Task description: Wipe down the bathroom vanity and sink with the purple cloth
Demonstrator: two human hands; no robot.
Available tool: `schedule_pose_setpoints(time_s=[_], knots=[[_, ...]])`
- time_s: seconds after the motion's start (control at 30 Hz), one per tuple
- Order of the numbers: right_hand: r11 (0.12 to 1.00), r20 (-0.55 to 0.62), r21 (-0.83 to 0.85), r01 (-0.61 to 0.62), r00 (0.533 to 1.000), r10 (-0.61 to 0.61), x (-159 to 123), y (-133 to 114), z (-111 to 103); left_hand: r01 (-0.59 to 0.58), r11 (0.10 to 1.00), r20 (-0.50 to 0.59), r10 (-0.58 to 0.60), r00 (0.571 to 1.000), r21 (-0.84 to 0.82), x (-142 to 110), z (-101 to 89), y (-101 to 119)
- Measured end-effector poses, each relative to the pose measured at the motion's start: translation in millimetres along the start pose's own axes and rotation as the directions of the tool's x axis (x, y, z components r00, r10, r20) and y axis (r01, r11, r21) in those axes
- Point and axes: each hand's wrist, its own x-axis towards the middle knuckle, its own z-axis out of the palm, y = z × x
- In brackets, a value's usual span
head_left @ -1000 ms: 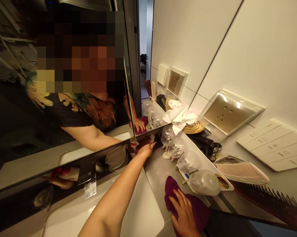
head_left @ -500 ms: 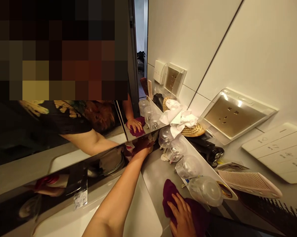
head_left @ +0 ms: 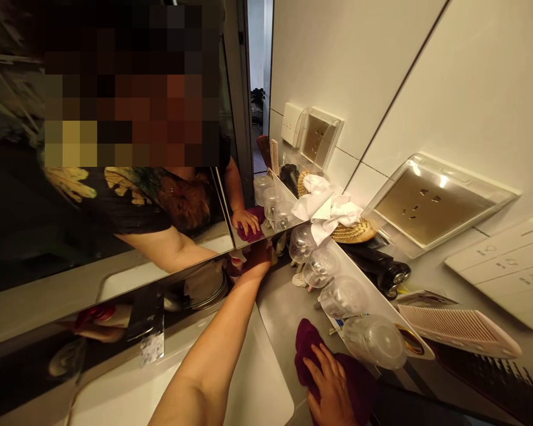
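Note:
My left hand [head_left: 257, 260] reaches to the far corner of the grey counter [head_left: 284, 307], just under the mirror [head_left: 48, 254]. Its fingers are in shadow. The mirror shows them curled over a small maroon cloth [head_left: 254, 214]. My right hand [head_left: 332, 384] lies near me with fingers spread, pressing on a second maroon cloth [head_left: 306, 337] at the counter's front, beside the white basin [head_left: 257, 378]. An upturned clear cup [head_left: 372, 340] sits just right of that cloth.
A white tray [head_left: 368, 284] along the wall holds several upturned clear cups. Behind it lie a black shaver [head_left: 381, 266], a pink comb [head_left: 456, 325], a dark hairbrush [head_left: 492, 370] and a white rag [head_left: 337, 210] on a woven brush. Covered sockets [head_left: 435, 204] line the wall.
My left hand has pushed slightly deeper into the corner under the mirror. My right hand stays on its cloth, and the view has shifted a little.

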Motion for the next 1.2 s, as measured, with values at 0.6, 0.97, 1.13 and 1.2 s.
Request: schedule_pose_setpoints(time_s=[0.6, 0.97, 1.13, 1.2], knots=[[1.0, -0.033, 0.002, 0.003, 0.999, -0.003, -3.3, 0.8, 2.3, 0.112, 0.992, -0.444, -0.127, 0.887, -0.059, -118.2, -57.3, -28.6], [1.0, -0.067, -0.024, 0.009, 0.998, -0.011, -2.1, -2.7, -3.8, 0.127, 0.989, -0.098, -0.134, 0.986, -0.07, -86.4, -77.5, -10.9], [0.999, -0.102, -0.014, 0.03, 0.994, -0.031, -3.3, -3.5, -4.2, -0.075, 0.984, -0.108, 0.058, 0.992, -0.16, -136.6, -94.3, 14.8], [1.0, -0.111, -0.021, 0.022, 0.994, -0.024, -2.9, -5.5, -5.1, -0.171, 0.954, -0.15, 0.137, 0.979, -0.246, -168.2, -109.2, 20.1]])
